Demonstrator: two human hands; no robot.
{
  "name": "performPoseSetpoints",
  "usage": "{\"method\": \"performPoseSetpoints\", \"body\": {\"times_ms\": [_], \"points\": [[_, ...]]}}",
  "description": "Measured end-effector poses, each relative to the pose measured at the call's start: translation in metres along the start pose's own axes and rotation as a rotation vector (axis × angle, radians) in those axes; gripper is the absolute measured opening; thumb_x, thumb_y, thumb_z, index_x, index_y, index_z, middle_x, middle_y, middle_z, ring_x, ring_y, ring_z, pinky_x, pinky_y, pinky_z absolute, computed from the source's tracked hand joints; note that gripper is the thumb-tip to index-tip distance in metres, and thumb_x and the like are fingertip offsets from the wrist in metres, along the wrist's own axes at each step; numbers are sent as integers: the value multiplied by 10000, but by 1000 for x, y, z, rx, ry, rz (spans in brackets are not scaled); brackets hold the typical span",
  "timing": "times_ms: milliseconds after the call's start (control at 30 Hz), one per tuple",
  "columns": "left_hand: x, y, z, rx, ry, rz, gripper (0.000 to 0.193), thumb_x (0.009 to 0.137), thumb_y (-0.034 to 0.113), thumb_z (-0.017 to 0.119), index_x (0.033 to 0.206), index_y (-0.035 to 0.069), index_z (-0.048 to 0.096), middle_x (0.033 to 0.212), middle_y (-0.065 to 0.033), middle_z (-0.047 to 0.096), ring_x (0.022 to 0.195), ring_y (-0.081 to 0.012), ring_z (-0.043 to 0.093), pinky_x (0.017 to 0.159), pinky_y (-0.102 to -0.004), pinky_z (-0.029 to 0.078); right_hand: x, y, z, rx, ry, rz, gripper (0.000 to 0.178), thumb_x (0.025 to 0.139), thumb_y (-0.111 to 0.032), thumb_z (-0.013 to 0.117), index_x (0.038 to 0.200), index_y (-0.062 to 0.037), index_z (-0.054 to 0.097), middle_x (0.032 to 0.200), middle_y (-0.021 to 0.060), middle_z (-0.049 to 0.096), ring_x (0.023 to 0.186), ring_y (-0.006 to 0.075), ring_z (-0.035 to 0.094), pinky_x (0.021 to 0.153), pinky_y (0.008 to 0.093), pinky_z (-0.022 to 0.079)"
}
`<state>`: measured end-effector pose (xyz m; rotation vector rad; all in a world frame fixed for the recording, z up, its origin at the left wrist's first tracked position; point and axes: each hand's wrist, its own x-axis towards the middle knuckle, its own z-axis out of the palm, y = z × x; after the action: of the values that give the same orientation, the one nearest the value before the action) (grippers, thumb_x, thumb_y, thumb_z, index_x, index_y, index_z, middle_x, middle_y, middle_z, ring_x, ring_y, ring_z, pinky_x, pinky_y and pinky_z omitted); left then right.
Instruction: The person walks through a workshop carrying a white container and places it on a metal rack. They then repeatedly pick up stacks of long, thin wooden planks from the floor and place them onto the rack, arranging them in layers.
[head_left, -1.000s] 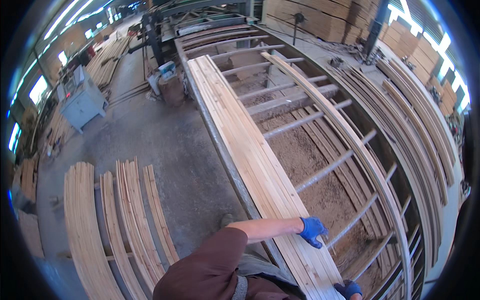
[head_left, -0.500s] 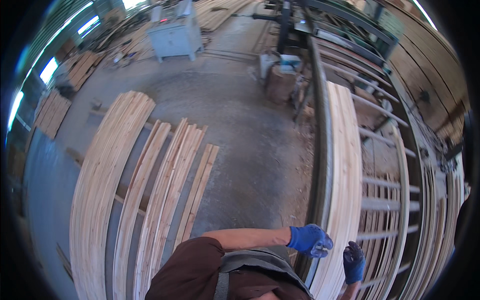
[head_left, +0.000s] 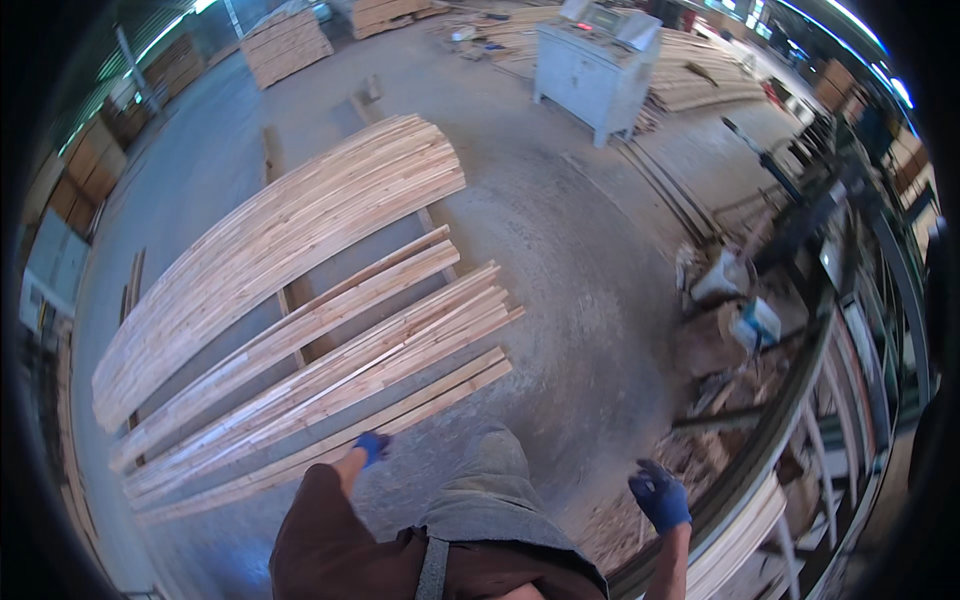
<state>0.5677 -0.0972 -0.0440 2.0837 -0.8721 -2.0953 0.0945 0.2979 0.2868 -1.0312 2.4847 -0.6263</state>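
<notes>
My left hand (head_left: 373, 447), in a blue glove, hangs beside the near end of two narrow boards (head_left: 440, 392) low on the left. Its fingers are blurred, so I cannot see their pose or whether they hold anything. My right hand (head_left: 660, 497), gloved in blue with dark fingertips, is raised near the rail of the roller frame (head_left: 752, 462). Its fingers are loosely bent and apart, with nothing visible in them. Planed boards (head_left: 738, 545) lie on that frame, below and right of this hand.
Left of me lie a wide stack of boards (head_left: 290, 235) and smaller rows (head_left: 330, 375), resting on crosswise timbers (head_left: 292, 305). A pale cabinet (head_left: 590, 75) stands at the back. A round wooden stump (head_left: 712, 340) and scraps (head_left: 715, 400) sit beside the machinery at right.
My view has swung left, from the roller frame toward the floor stacks. My left hand has moved away from the boards on the frame to the left; my right hand has come off their edge.
</notes>
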Motion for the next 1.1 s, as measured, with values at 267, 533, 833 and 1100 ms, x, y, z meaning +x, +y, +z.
{"method": "performPoseSetpoints", "body": {"times_ms": [267, 533, 833, 1100], "points": [[63, 66, 57, 1474, 70, 713, 396, 941, 340, 591, 1232, 75, 556, 1068, -78, 642, 892, -307, 639, 696, -497, 529, 290, 169, 118, 732, -387, 411, 238, 855, -147, 685, 1067, -38, 681, 922, 86, 703, 789, 145, 640, 676, 288, 517], [72, 372, 338, 394, -383, 809, 359, 958, 238, 584, 1232, 7, 582, 1123, -125, 663, 954, -172, 661, 851, -317, 534, 519, 228, 84, 726, -709, 945, 194, 905, -256, 615, 992, -85, 644, 897, 115, 681, 711, 183, 626, 569, 319, 482], [159, 457, 412, -646, 96, -23, 309, 954, 397, 546, 1095, 128, 601, 1024, -98, 700, 817, -218, 685, 644, -322, 476, 1032, 107, 28, 466, -679, 600, 260, 888, -336, 632, 1002, -103, 614, 877, 109, 689, 662, 237, 632, 574, 380, 495], [198, 500, 497, -564, 56, -413, 469, 958, 482, 498, 1254, 121, 547, 1127, -118, 689, 930, -257, 689, 825, -426, 449, 1309, -186, 118, 569, -890, 81, 218, 927, -266, 610, 1067, -100, 624, 859, 58, 683, 660, 168, 627, 560, 299, 458]]}}
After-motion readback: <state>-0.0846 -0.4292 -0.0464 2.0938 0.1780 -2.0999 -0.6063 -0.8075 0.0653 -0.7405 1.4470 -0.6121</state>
